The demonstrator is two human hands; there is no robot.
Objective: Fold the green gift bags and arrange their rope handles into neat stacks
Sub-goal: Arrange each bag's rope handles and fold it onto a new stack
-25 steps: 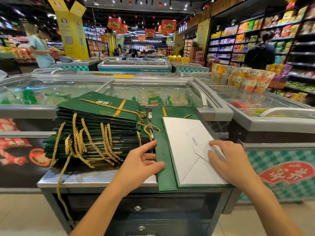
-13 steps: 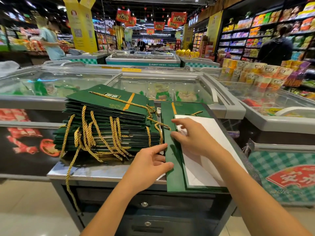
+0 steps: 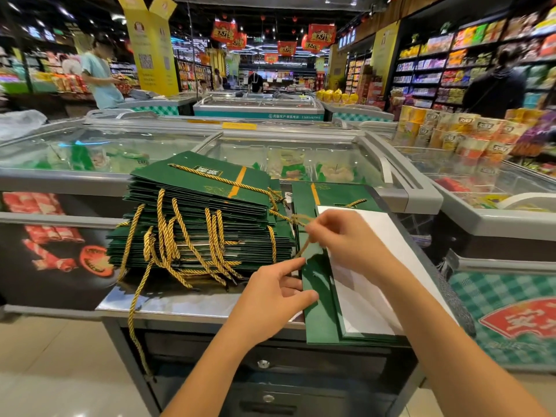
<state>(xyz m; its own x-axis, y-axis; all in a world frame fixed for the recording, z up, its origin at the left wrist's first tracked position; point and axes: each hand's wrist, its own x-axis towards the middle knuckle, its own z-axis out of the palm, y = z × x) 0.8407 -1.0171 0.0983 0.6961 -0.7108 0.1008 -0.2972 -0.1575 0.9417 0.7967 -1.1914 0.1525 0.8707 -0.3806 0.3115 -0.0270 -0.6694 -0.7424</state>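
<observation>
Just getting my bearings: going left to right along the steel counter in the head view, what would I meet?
Dangling gold rope → tall stack of green bags → left hand → flat green bag → white panel on it. The right hand, pinching a rope handle, overlaps those last two.

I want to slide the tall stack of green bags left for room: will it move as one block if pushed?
Probably not: the stack is fanned, upper bags offset from lower, so layers would likely shear. The shiny steel counter suggests its base slides easily. Rope handles hanging over the front edge may snag.
</observation>
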